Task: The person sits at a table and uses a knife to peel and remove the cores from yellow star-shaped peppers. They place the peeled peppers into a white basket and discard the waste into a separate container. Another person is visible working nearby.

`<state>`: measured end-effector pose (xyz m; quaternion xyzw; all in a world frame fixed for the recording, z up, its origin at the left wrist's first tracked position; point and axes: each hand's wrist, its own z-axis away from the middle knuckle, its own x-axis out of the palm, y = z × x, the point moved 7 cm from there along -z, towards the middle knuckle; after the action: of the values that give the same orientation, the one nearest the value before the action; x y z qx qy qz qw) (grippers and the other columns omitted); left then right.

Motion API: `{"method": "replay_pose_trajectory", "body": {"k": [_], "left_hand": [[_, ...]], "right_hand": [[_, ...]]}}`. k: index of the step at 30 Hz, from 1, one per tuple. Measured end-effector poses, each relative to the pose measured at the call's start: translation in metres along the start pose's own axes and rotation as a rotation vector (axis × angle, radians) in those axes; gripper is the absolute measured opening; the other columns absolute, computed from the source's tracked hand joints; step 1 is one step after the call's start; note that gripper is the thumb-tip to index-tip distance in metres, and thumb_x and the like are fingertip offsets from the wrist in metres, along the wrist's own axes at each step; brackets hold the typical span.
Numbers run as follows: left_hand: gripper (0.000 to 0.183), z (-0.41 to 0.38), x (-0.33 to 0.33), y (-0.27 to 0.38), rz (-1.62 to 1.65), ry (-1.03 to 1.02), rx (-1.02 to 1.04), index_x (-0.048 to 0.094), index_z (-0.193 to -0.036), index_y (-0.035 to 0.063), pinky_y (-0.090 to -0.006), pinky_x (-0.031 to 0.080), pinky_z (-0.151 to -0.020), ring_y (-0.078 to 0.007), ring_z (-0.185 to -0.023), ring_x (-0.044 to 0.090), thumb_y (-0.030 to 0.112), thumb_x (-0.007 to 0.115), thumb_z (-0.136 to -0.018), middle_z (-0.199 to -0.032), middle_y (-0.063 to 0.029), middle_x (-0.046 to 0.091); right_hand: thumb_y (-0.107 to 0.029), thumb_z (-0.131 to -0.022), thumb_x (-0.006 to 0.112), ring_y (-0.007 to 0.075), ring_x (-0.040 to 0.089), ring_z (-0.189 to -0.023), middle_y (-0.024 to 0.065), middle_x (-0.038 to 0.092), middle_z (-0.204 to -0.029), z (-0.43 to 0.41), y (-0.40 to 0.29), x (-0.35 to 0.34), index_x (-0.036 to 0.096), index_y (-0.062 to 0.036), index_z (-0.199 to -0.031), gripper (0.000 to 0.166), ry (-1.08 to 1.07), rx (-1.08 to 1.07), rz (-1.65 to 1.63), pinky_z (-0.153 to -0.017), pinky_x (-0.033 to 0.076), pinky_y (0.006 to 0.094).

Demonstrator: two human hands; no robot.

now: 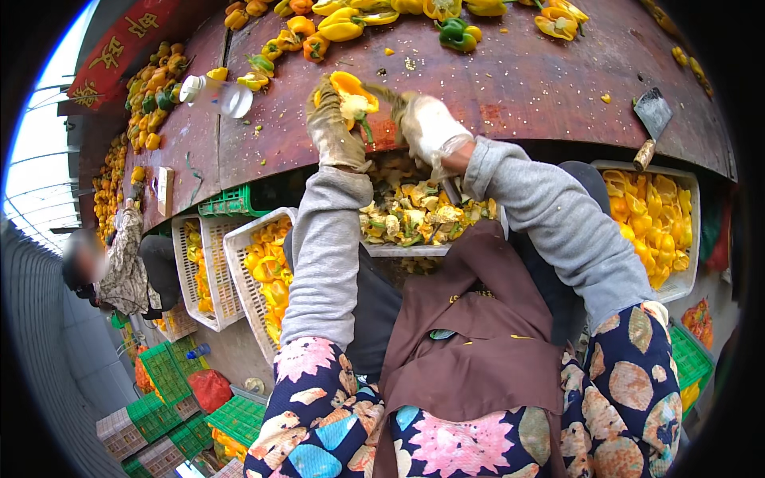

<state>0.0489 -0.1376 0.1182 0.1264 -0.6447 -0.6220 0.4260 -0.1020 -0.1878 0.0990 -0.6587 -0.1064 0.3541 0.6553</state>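
In my gloved left hand (336,128) is a cut yellow bell pepper (354,95), its pale seed core and green stem facing right. Close to its right edge are the fingers of my right hand (427,122), in a soiled white glove. Whether that hand grips anything is unclear, as its palm side is hidden. A greyish rod-like piece (451,190) shows below the right wrist. Beneath both hands, a white crate (406,251) is heaped with pepper cores, seeds and stems (418,209).
Whole and halved peppers (340,25) lie along the table (478,77). A scraper (652,116) rests near its right edge, a plastic bottle (218,95) at left. Crates of cut peppers (272,263) (651,221) flank my legs. Another person (128,263) sits at far left.
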Motion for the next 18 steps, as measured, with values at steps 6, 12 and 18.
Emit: {"method": "replay_pose_trajectory", "body": {"k": [6, 12, 18], "left_hand": [[0.038, 0.000, 0.008, 0.008, -0.103, 0.009, 0.256, 0.055, -0.118, 0.0032, -0.0312, 0.055, -0.076, -0.0212, -0.093, 0.063, 0.025, 0.069, -0.090, -0.109, -0.0083, 0.062], [0.038, 0.013, 0.023, 0.017, -0.190, -0.037, 0.371, 0.056, -0.116, 0.0027, -0.0313, 0.054, -0.078, -0.0188, -0.091, 0.062, 0.026, 0.070, -0.089, -0.104, -0.0072, 0.063], [0.037, 0.011, 0.026, 0.009, -0.231, -0.058, 0.263, 0.057, -0.116, 0.0044, -0.0311, 0.054, -0.076, -0.0183, -0.090, 0.061, 0.026, 0.070, -0.089, -0.104, -0.0067, 0.062]], "right_hand": [[-0.017, -0.086, 0.054, 0.0362, 0.064, -0.072, 0.0206, 0.065, -0.076, 0.001, 0.011, 0.019, 0.066, -0.0012, -0.089, 0.020, 0.000, 0.061, 0.030, -0.064, 0.051, 0.0422], [-0.019, -0.082, 0.058, 0.0328, 0.065, -0.074, 0.0150, 0.069, -0.082, 0.000, 0.000, 0.027, 0.072, -0.0068, -0.088, 0.019, -0.110, -0.040, 0.450, -0.065, 0.052, 0.0401], [-0.008, -0.085, 0.054, 0.0314, 0.065, -0.062, 0.0186, 0.065, -0.075, -0.010, 0.001, 0.039, 0.066, 0.0025, -0.090, 0.017, -0.358, -0.281, 0.673, -0.059, 0.054, 0.0371]]}}
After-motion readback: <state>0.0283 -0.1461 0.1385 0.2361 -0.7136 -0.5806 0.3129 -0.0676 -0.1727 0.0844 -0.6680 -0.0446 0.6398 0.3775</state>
